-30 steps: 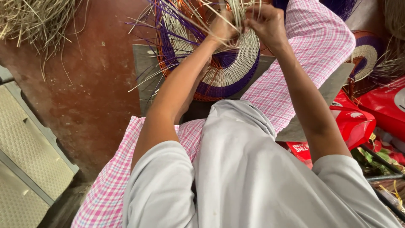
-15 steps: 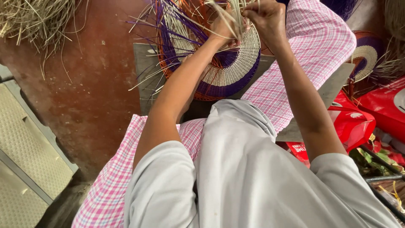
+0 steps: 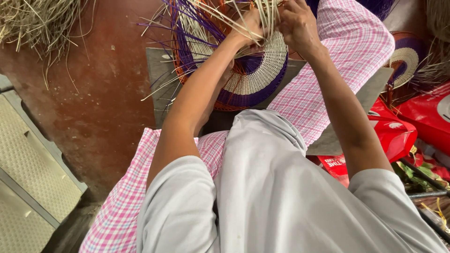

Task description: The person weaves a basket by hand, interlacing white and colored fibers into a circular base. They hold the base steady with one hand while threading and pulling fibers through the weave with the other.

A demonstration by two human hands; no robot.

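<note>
A round woven piece point(image 3: 255, 77) in cream, purple and orange rests against my knees, with loose cream and purple strands sticking out at its upper edge. My left hand point(image 3: 248, 29) pinches a bunch of cream strands point(image 3: 269, 14) at the top of the weave. My right hand point(image 3: 297, 26) grips the same bunch from the right side, fingers closed around it. Both hands touch each other above the piece. I sit in a pink checked cloth point(image 3: 337, 61) and a grey shirt.
A pile of dry straw point(image 3: 37, 23) lies at the top left on the reddish floor point(image 3: 93, 103). A second woven disc point(image 3: 405, 61) lies at the right, beside red plastic packets point(image 3: 398, 136). A beige ribbed panel point(image 3: 28, 178) is at the lower left.
Both hands have shifted slightly along the top rim of the weave, still working the cream strands. The woven piece has turned a little.
</note>
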